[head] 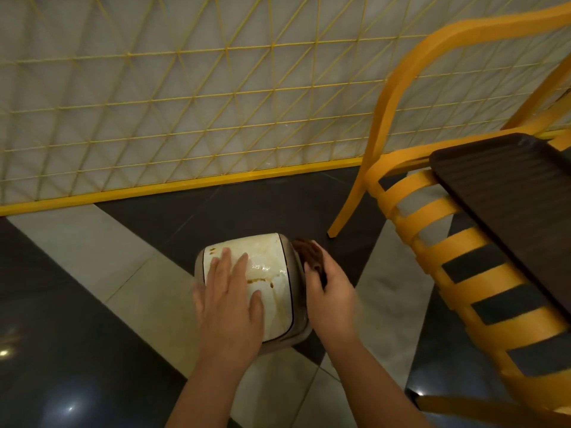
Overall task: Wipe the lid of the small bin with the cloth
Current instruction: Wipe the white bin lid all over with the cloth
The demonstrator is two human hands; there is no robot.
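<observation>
A small bin stands on the floor, its white lid (pixel 272 264) wet and marked with brown stains, framed by a grey-brown rim. My left hand (pixel 230 301) lies flat on the left half of the lid with fingers straight. My right hand (pixel 329 291) grips a dark brown cloth (pixel 310 253) at the lid's right edge, against the rim. The bin's body is hidden under the lid and my hands.
A yellow slatted chair (pixel 432 242) stands close on the right, carrying a dark brown tray (pixel 506 193). A yellow wire-grid fence (pixel 185 118) with a yellow base bar runs behind the bin. The floor is dark and pale tiles (pixel 92 242).
</observation>
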